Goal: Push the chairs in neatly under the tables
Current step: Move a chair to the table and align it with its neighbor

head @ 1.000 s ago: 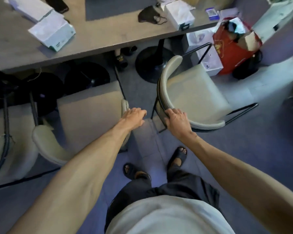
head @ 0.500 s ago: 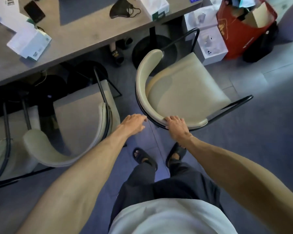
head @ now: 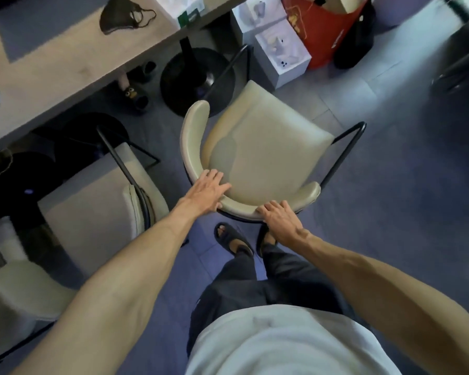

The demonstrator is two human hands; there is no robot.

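Head view: the left hand (head: 205, 192) lays straight fingers flat on the chair (head: 266, 152) backrest (head: 192, 136). The right hand (head: 278, 217) curls its fingers over the rim. The chair sits askew just beyond the fingers, outside the desk (head: 52, 63) ahead-left. It likely needs squaring first, then an even two-handed push. Far beyond the fingers, a red bag (head: 322, 31) holds what looks like cardboard (head: 344, 4).

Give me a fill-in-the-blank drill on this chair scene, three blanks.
The left hand and the right hand both touch the curved ____ of the cream chair. On the table lies a dark ____. The bag on the floor beyond the chair is coloured ____.
Missing words: backrest; face mask; red.
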